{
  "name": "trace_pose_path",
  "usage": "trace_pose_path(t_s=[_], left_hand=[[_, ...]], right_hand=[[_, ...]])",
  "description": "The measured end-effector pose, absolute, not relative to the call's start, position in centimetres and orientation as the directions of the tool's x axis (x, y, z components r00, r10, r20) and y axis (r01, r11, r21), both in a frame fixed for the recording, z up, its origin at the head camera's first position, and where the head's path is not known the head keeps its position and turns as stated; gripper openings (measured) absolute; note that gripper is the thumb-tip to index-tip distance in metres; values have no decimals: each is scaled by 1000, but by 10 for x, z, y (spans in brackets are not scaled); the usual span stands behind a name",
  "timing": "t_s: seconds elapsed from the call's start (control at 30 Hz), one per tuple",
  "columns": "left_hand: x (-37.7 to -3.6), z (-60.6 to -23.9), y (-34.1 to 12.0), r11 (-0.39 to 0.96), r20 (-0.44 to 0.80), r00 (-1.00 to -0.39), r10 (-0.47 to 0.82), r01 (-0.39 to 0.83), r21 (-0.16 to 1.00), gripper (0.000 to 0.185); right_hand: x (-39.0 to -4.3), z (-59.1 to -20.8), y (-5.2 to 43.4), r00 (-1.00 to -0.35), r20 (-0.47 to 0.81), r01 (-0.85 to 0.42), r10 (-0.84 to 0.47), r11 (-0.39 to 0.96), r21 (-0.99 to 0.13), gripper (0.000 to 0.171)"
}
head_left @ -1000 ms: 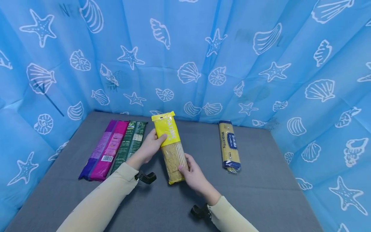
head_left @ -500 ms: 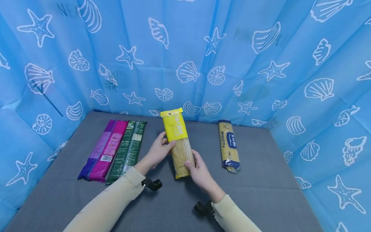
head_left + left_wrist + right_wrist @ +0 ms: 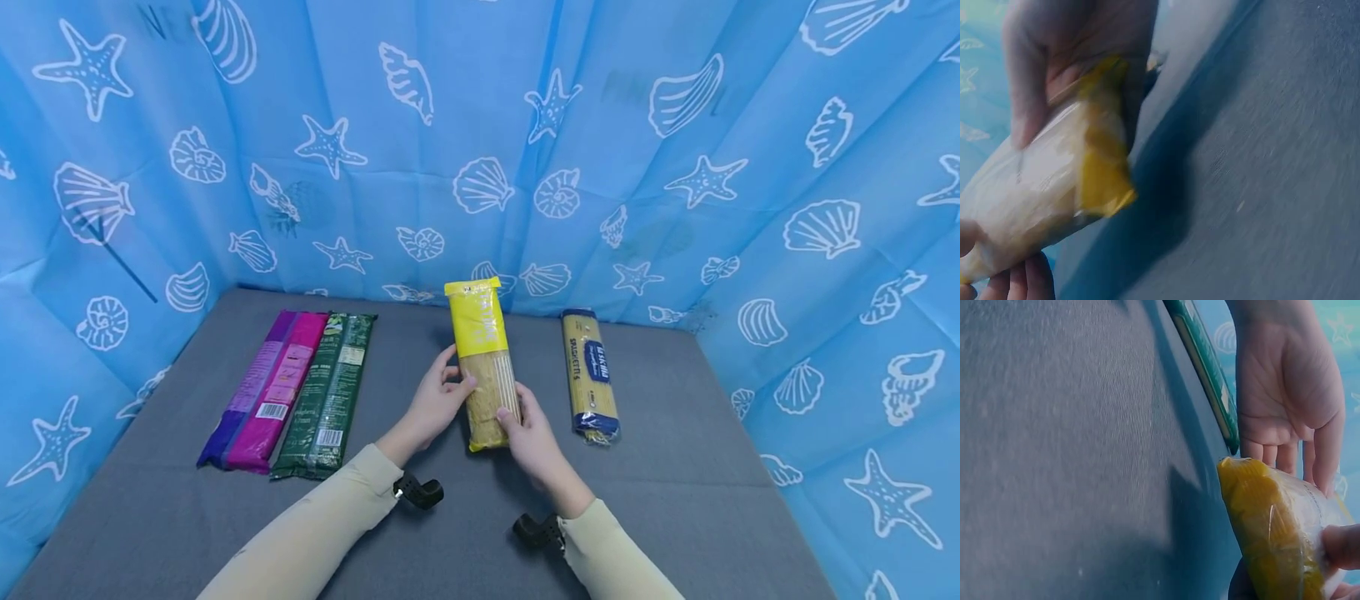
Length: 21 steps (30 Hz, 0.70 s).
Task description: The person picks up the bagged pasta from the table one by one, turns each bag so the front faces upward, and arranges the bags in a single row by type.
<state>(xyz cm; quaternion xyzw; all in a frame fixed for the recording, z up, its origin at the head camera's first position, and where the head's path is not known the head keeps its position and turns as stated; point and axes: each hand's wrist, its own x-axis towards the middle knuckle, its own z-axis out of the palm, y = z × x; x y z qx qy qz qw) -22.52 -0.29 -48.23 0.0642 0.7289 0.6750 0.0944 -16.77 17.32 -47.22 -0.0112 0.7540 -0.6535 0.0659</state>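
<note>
On grey table top (image 3: pixel 187 508), far left: purple/magenta pkt (image 3: pixel 264 388), long and flat, barcode label near its front end, lying lengthways front-to-back. Just beside it on its right, touching along the edge — green pkt (image 3: pixel 330 393), same orientation, white label and barcode facing up; its front end also shows in right wrist view above the table. Centre-left: left hand (image 3: pixel 441 402), cream sleeve, black wrist-cam mount under the forearm; thumb on the pkt's face, fingers mostly straight behind its left edge, supporting approx. mid-length rather than wrapping round. Centre: yellow spaghetti pkt (image 3: pixel 484 360), yellow printed upper half, clear lower half w/ pasta strands visible, held lifted off the table, top end tilted away toward the backdrop; shadow on the table beneath it in both wrist views. Centre-right: right hand (image 3: pixel 534 435), cream sleeve, black mount at wrist; thumb pressed on the clear front, fingers curled under the lower right part of the pkt near its bottom end — a firm pinch. Right: blue spaghetti pkt (image 3: pixel 589 372), clear w/ dark blue label and ends, flat on table, lengthways, near the held pkt but apart from it. Backdrop (image 3: pixel 675 167) on three sides: blue cloth, white shell and starfish print.
</note>
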Motion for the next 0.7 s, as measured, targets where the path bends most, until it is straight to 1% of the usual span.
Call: trace_pose_path(t_s=[0.1, 0.3, 0.37, 0.53, 0.7], left_hand=[[-218, -481, 7, 74, -57, -968, 246, -40, 996, 70], [-205, -506, 39, 81, -63, -957, 283, -41, 996, 67], [-205, -513, 49, 76, -65, -954, 292, -44, 996, 67], [-208, -512, 66, 69, -82, -943, 321, -64, 996, 68], [-214, -511, 77, 74, -91, -937, 337, -70, 995, 65]], right_hand=[[-172, -475, 179, -992, -102, 91, -71, 146, -985, 48], [-184, -480, 200, -990, -139, 140, 16, 163, -977, 46], [-188, -481, 207, -986, -159, 165, 47, 168, -972, 46], [-196, -481, 222, -975, -204, 216, 83, 171, -961, 46], [-204, -481, 230, -967, -226, 243, 115, 162, -956, 46]])
